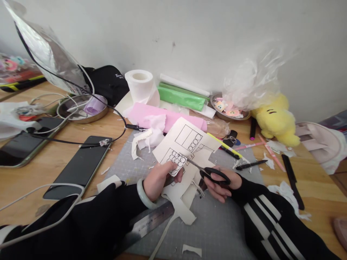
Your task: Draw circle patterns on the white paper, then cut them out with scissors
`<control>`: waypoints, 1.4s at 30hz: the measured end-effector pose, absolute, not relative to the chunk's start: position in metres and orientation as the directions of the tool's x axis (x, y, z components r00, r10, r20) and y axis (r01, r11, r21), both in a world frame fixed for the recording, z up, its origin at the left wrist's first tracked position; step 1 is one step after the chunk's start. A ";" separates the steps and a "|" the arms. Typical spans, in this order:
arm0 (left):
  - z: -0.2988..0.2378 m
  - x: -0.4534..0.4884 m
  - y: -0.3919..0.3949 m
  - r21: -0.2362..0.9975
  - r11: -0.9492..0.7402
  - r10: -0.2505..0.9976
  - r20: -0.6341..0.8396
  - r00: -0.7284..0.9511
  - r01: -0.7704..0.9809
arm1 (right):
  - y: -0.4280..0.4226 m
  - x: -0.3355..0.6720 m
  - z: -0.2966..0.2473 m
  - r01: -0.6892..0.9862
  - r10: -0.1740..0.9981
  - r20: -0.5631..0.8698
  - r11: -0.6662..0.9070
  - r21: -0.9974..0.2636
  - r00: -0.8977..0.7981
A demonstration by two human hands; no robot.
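Note:
Between the thumb and fingers of my left hand [162,177] is a small paper cutout [176,161] covered with drawn black circles. My right hand [221,184] grips a pair of black-handled scissors [214,175], fingers through the loops. The scissor blades point left and reach the right edge of the cutout. Behind it lies a larger cream sheet [187,134] with drawn rectangles and a row of circles. Cut paper strips [187,213] lie just below my hands on the grey cutting mat [217,227]. A metal ruler [151,221] is partly hidden under my left forearm.
Two phones [78,166] and loose cables lie to the left. At the back are a metal bowl [93,117], a paper roll [139,86], a pink roll [173,117] and a green pack [181,95]. Pens [252,164] and a yellow plush toy [279,117] are at right.

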State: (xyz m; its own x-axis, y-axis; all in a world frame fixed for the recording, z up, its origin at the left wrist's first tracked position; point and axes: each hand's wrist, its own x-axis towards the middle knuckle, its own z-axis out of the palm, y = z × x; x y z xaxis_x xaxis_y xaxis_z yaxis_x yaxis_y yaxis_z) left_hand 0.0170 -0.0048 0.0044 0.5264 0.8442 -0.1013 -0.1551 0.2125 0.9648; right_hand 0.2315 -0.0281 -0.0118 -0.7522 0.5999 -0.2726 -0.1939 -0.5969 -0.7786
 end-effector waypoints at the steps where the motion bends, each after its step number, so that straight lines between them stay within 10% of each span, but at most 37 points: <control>1: 0.004 0.017 -0.005 0.964 0.213 0.843 -0.100 0.528 -0.156 | -0.029 0.231 -0.011 -0.194 0.610 -0.273 -0.588 -0.785 -0.744; 42: -0.001 0.016 -0.007 0.960 0.225 0.727 -0.053 0.685 -0.164 | -0.032 0.228 -0.006 -0.163 0.528 -0.165 -0.519 -0.839 -0.833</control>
